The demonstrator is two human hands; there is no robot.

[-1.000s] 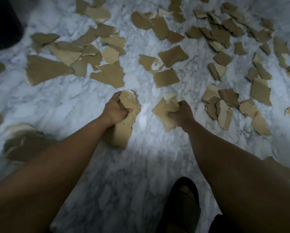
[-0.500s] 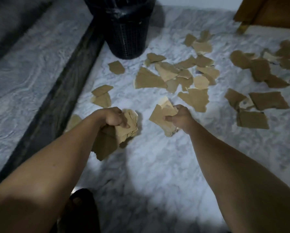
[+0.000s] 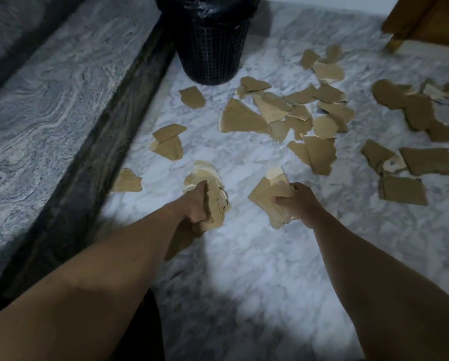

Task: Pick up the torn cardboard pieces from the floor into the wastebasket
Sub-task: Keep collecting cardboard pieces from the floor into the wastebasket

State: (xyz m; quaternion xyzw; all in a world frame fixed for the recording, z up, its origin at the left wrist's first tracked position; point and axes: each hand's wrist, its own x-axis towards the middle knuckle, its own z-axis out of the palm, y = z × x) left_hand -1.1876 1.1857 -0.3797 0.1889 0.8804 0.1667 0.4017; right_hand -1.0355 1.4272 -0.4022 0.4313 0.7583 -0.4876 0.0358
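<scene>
My left hand [image 3: 196, 207] grips a thick stack of torn cardboard pieces [image 3: 209, 183], held above the marble floor. My right hand [image 3: 300, 204] holds a smaller bunch of cardboard pieces [image 3: 269, 198]. The black mesh wastebasket [image 3: 210, 50], lined with a black bag, stands ahead at the top centre, well beyond both hands. Several brown torn pieces lie scattered on the floor between the hands and the basket, among them a large triangular piece [image 3: 240, 118]; more lie off to the right [image 3: 426, 161].
A dark raised border strip [image 3: 93, 152] runs diagonally along the left, with a grey marble step [image 3: 35, 100] beyond it. A wooden furniture leg [image 3: 400, 35] stands at the top right. My dark sandal [image 3: 150, 327] shows at the bottom.
The view has swung left and up, bringing the wastebasket into sight and then closer. Both hands keep their cardboard bundles and have moved slightly toward the basket.
</scene>
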